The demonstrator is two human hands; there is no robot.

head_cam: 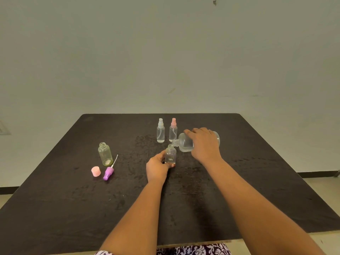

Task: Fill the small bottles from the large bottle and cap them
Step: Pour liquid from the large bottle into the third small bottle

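Note:
My right hand (204,142) grips the large clear bottle (184,142), tipped on its side with its neck over the mouth of a small clear open bottle (170,154). My left hand (157,167) holds that small bottle upright on the black table (239,181) by its lower part. Behind them stand two capped small spray bottles, one with a white top (160,130) and one with a pink top (173,130). To the left stands an open yellowish small bottle (105,154). A purple spray cap with its tube (109,172) and a pink cap (96,171) lie near it.
The table's dark surface shows wet streaks around the bottles. A pale wall rises behind the table's far edge. Patterned cloth (198,250) shows below the near edge.

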